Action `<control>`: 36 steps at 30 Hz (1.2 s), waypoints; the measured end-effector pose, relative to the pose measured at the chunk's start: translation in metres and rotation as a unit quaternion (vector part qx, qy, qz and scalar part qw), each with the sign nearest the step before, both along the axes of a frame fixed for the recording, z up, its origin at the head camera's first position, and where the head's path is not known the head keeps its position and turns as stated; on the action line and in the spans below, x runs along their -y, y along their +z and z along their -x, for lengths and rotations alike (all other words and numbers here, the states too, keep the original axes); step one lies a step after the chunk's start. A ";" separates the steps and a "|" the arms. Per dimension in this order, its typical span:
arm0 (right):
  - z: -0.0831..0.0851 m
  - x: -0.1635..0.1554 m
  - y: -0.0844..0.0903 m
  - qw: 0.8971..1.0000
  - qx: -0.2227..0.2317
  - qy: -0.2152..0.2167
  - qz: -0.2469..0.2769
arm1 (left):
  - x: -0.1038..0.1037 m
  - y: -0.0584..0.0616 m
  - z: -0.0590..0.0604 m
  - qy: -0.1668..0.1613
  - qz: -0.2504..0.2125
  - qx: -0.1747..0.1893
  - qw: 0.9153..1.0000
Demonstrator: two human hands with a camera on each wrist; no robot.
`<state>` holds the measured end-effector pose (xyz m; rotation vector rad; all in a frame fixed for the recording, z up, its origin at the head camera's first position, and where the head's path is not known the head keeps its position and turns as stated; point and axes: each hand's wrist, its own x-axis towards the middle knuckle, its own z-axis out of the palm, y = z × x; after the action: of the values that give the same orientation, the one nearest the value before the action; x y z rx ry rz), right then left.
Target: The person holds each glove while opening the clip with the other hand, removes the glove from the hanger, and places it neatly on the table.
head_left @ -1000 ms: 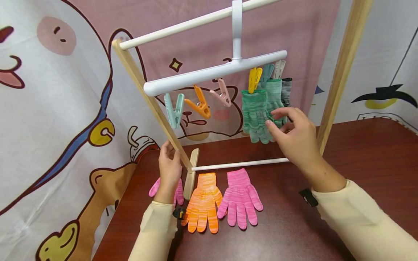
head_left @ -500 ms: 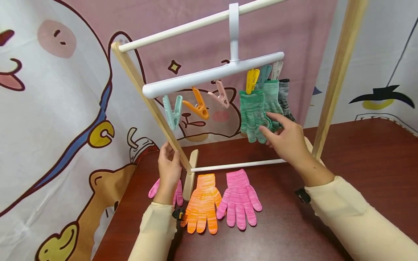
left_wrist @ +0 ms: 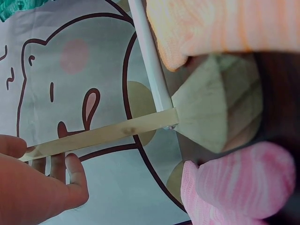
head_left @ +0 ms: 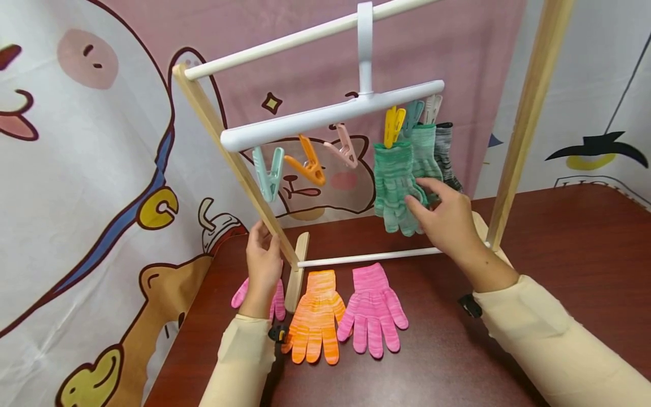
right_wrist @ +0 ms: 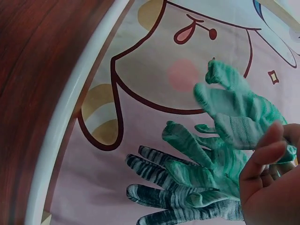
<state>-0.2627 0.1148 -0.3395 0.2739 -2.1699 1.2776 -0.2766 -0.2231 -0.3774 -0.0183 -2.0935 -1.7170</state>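
My left hand (head_left: 263, 263) holds the left wooden post (head_left: 244, 175) of a small drying rack. In the left wrist view, fingers lie on both sides of that post (left_wrist: 108, 132). At the right, my right hand (head_left: 450, 217) touches the front green knit glove (head_left: 394, 169) with thumb and fingers loosely bent and spread. A yellow clothespin (head_left: 394, 127) clips this glove to the white hanger (head_left: 325, 113). Behind hang a paler green glove (head_left: 424, 147) and a black-and-grey glove (head_left: 443, 150). The right wrist view shows the front glove (right_wrist: 234, 112) beside my fingers.
A mint clothespin (head_left: 268, 175), an orange one (head_left: 307, 164) and a pink one (head_left: 343, 147) hang bare on the hanger's left half. On the table (head_left: 432, 350) lie an orange glove (head_left: 316, 316) and a pink glove (head_left: 373, 311); another pink glove (head_left: 278, 302) is partly hidden.
My right hand has moved left and slightly down onto the front green glove, whose fingertips have swung lower in view. The left hand stays on the post.
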 end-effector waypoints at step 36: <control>-0.010 0.007 0.008 0.995 -0.093 -0.029 0.011 | 0.001 -0.002 0.000 0.002 0.007 -0.007 1.000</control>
<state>-0.2524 0.1075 -0.3313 0.3059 -1.9923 1.1941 -0.2764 -0.2239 -0.3792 -0.0293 -2.0938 -1.6952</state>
